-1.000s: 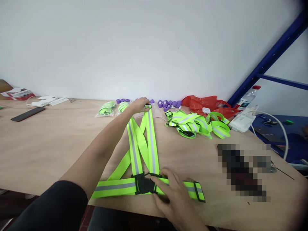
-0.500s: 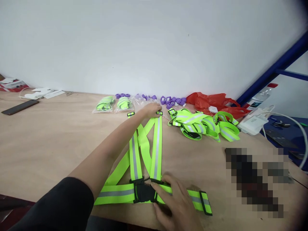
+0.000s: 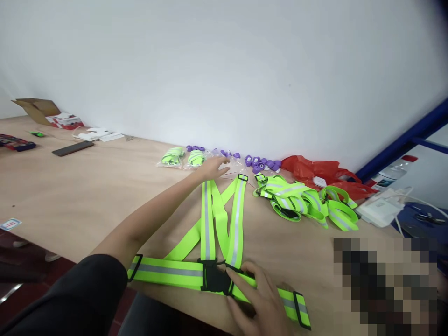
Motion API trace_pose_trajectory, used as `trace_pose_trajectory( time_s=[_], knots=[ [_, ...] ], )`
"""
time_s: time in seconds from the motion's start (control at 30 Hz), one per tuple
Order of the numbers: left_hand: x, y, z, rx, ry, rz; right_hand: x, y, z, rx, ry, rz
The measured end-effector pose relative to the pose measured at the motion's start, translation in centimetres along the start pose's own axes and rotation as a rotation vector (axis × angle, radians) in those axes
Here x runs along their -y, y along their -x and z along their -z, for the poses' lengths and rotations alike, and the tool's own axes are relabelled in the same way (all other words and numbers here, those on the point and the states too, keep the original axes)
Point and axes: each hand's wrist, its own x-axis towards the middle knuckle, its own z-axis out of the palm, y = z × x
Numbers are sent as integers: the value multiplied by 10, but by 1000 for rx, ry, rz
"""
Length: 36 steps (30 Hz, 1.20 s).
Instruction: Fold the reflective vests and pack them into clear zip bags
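A neon-green reflective strap vest [image 3: 220,224] lies flat on the wooden table [image 3: 87,196], its black buckle [image 3: 215,280] near the front edge. My right hand [image 3: 261,298] lies flat on the waist strap just right of the buckle, fingers stretched out. My left hand [image 3: 213,167] reaches far across, fingers spread, past the top ends of the shoulder straps, touching a clear plastic bag [image 3: 224,163] near the wall.
Two bagged green vests [image 3: 184,157] and purple plastic pieces [image 3: 261,162] line the wall. A pile of loose green straps [image 3: 304,198] and a red plastic bag [image 3: 322,171] lie to the right. A dark phone [image 3: 73,148] and cardboard box [image 3: 35,108] sit far left.
My left hand has let go of the shoulder strap tops and moved on to the clear bag behind them. The view has swung left. My right hand stays by the buckle.
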Motion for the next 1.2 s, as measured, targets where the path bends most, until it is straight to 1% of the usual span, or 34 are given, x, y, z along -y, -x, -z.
trace_pose_trajectory(
  time_s=[0.1,0.17,0.27,0.37,0.47,0.53,0.6,0.67,0.77,0.83,0.87,0.93,1.0,1.1,1.2],
  knots=[
    [15,41,15,-28,-13,73,3,1,-1,-26,-19,-75],
    [21,67,17,-31,-13,108,5,1,-1,-29,-53,-152],
    [21,96,10,-29,-1,130,7,3,-4,-23,-83,-238],
    [16,110,-3,-8,22,132,5,6,-5,-24,-58,-285],
    [12,115,-14,4,53,125,0,2,-1,-38,-29,-275],
    [12,116,-19,3,80,119,-1,-10,5,-42,-7,-236],
    [13,116,-22,3,110,111,1,-34,12,-45,29,-153],
    [14,116,-23,6,146,93,5,-67,14,-27,82,-18],
    [15,116,-23,-4,216,52,10,-118,10,60,153,128],
    [15,116,-21,-30,275,29,10,-142,3,188,182,169],
    [15,116,-21,-52,307,25,9,-150,-1,252,186,166],
    [17,114,-21,-113,371,44,5,-156,-7,340,163,129],
    [21,112,-22,-187,426,108,-2,-153,-12,367,109,80],
    [27,106,-27,-290,482,266,-11,-144,-16,391,43,69],
    [32,98,-33,-353,523,418,-14,-139,-16,489,10,104]
  ],
)
